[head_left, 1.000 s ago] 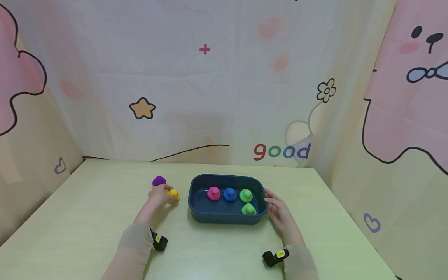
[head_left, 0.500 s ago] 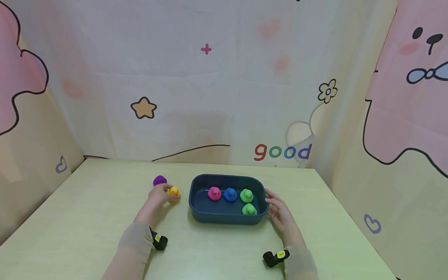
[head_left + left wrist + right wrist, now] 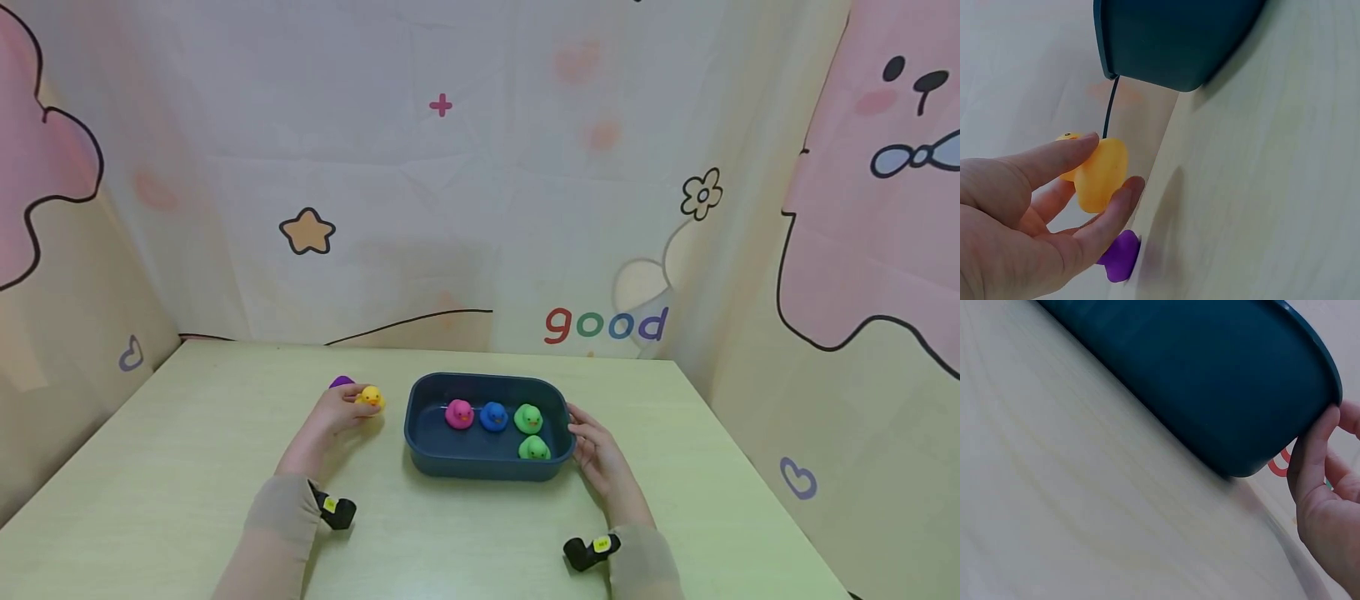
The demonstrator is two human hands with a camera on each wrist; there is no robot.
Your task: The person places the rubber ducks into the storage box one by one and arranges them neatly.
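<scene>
My left hand [image 3: 336, 412] pinches a yellow toy duck [image 3: 1105, 178] between thumb and fingers, above the table and left of the dark blue bin [image 3: 480, 468]. Behind that hand, a purple rubber toy [image 3: 1121, 257] sits on the table, mostly hidden in the head view. My right hand [image 3: 602, 457] touches the bin's right end, its fingertips [image 3: 1330, 419] right at the rim and the fingers only slightly bent. Inside the bin stand a pink duck [image 3: 459, 414], a blue duck [image 3: 493, 417] and two green ducks, one [image 3: 528, 418] behind the other [image 3: 534, 448].
The pale wooden table [image 3: 450, 533] reaches back to a printed cloth backdrop [image 3: 420, 250], with cloth walls at both sides. A black wrist camera [image 3: 337, 512] sits on the left wrist and another camera [image 3: 588, 552] on the right.
My left hand has lifted the yellow duck from the table, and the hand now covers more of the purple toy. The right hand and the bin have stayed in place.
</scene>
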